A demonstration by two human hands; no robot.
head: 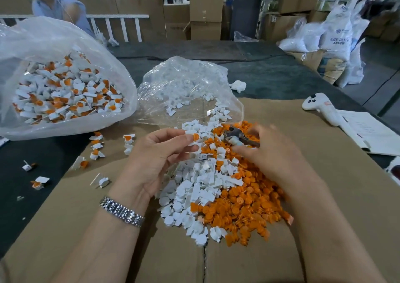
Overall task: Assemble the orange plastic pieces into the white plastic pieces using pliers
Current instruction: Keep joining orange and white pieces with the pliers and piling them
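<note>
Cardboard sheet [324, 174]: left hand [158, 155] pinches white-orange piece [193, 136]; right hand [270, 150] grips pliers [237, 136].

Off to the right there's a white handheld controller [320, 107] lying on the cardboard sheet [337, 174], right next to some paper sheets [372, 131]. A crumpled white wad [238, 86] sits on the dark table [281, 75]. Cardboard boxes [205, 12] are stacked at the back, white sacks [337, 42] are piled far right, and another person [58, 5] is behind the white railing [121, 25].
</note>
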